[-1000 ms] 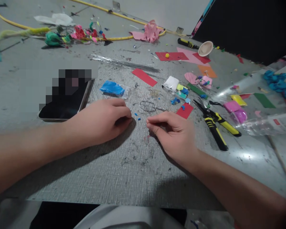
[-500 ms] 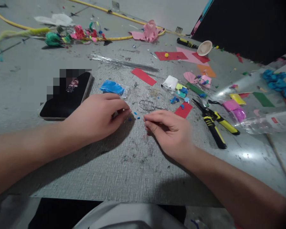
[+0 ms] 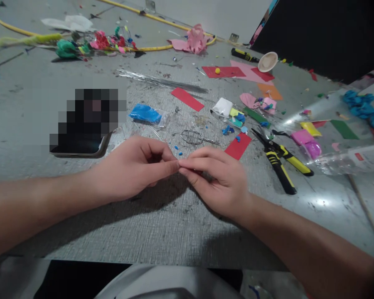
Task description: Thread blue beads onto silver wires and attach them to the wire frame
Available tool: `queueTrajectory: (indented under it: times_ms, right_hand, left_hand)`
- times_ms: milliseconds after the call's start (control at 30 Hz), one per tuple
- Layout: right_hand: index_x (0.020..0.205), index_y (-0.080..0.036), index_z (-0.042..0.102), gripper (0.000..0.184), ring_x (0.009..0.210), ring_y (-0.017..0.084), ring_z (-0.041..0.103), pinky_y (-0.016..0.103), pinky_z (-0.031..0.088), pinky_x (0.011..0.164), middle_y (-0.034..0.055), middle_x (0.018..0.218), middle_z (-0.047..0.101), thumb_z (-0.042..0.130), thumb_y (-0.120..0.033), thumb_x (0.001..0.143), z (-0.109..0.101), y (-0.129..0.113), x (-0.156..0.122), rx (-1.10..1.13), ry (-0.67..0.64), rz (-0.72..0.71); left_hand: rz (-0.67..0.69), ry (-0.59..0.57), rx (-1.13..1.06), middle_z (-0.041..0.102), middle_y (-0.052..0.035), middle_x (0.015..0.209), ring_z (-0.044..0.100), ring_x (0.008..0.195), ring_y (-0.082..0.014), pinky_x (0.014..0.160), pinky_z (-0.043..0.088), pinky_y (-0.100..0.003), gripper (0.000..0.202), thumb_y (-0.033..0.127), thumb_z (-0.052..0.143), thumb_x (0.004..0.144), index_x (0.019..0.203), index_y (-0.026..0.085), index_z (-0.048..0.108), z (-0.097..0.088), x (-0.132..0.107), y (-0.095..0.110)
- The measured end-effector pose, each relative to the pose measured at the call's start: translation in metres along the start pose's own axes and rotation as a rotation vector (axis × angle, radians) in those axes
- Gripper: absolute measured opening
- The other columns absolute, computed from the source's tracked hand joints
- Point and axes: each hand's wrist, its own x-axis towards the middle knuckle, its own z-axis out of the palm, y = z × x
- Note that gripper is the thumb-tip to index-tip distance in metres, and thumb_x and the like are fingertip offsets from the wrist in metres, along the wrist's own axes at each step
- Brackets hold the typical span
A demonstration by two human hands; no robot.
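Note:
My left hand and my right hand meet fingertip to fingertip above the grey table. Both are closed in a pinch, and whatever lies between the fingers is hidden or too small to name. Just beyond the fingertips lie small blue clay bits. A bent wire piece, with an oval loop and a thin stem, rests behind my right hand. Behind my left hand is a clear packet of blue clay.
A phone lies left, partly blurred out. Yellow-handled pliers and a clear plastic bottle are right. Farther back are a bundle of thin wires, red paper strips and clay packets.
My left hand has moved right and slightly nearer to me, and my right hand a little left. Their fingertips, apart before, now touch. The wire piece stays in place.

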Motion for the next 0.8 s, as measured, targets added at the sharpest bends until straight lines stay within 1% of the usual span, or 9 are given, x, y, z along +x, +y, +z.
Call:
queueTrajectory:
  times_ms: [100,167,300,400,567,700,800]
  right_hand:
    - [0.105,-0.027,0.082,0.015,0.084,0.016,0.075,0.032,0.062,0.075,0.0045,0.099,0.082,0.071,-0.02,0.1,-0.0013,-0.0007,0.0008,0.022,0.003,-0.024]
    - [0.105,-0.026,0.083,0.016,0.084,0.016,0.076,0.031,0.062,0.075,0.0045,0.099,0.082,0.07,-0.018,0.1,-0.0015,0.0,0.0014,0.034,0.008,-0.023]
    - [0.105,-0.024,0.083,0.016,0.083,0.013,0.075,0.027,0.061,0.072,0.0045,0.097,0.082,0.072,-0.014,0.097,-0.0001,0.0039,0.0013,0.091,0.039,-0.033]
    - [0.104,-0.024,0.083,0.016,0.081,0.013,0.074,0.025,0.059,0.069,0.0036,0.096,0.082,0.074,-0.013,0.096,0.0008,0.0059,0.0006,0.128,0.043,0.0]
    - [0.097,-0.026,0.084,0.01,0.078,0.014,0.074,0.026,0.059,0.065,0.0021,0.09,0.082,0.077,-0.019,0.095,0.0013,0.0055,0.0003,0.185,0.015,0.107]
    - [0.093,-0.024,0.084,0.006,0.077,0.014,0.075,0.026,0.059,0.065,0.0028,0.088,0.083,0.08,-0.019,0.092,0.002,0.0058,0.0004,0.298,-0.026,0.211]
    - [0.09,-0.022,0.083,0.002,0.074,0.015,0.074,0.026,0.06,0.065,0.0032,0.086,0.082,0.083,-0.021,0.089,0.0026,0.0067,0.0011,0.402,-0.075,0.327]
  left_hand:
    - [-0.035,-0.015,-0.053,0.051,0.002,0.049,0.044,0.038,-0.0099,0.035,0.03,-0.021,0.033,0.04,0.06,0.1,0.074,0.02,0.065,-0.0004,0.0004,0.0006]
    - [-0.087,-0.025,-0.102,0.049,0.0025,0.048,0.043,0.038,-0.0096,0.034,0.029,-0.02,0.031,0.041,0.062,0.098,0.075,0.02,0.066,0.0,0.0014,0.002]
    - [-0.233,-0.035,-0.198,0.047,0.0039,0.047,0.039,0.037,-0.0089,0.033,0.026,-0.019,0.027,0.042,0.071,0.09,0.076,0.02,0.068,0.0007,0.0026,0.0046]
    - [-0.269,-0.033,-0.233,0.047,0.0043,0.047,0.039,0.038,-0.0085,0.034,0.026,-0.019,0.026,0.042,0.075,0.086,0.074,0.02,0.068,0.0007,0.0027,0.0043]
    - [-0.227,-0.028,-0.233,0.049,0.0049,0.047,0.04,0.039,-0.0085,0.036,0.027,-0.019,0.023,0.038,0.074,0.083,0.071,0.02,0.069,0.002,0.0036,0.0028]
    - [-0.094,0.024,-0.172,0.054,0.0045,0.05,0.044,0.046,-0.0077,0.042,0.032,-0.018,0.023,0.032,0.072,0.08,0.062,0.019,0.067,0.0039,0.0034,0.0034]
    - [-0.009,0.058,-0.09,0.058,0.004,0.053,0.047,0.051,-0.0079,0.046,0.034,-0.018,0.023,0.03,0.071,0.081,0.06,0.019,0.068,0.0047,0.0019,0.003]
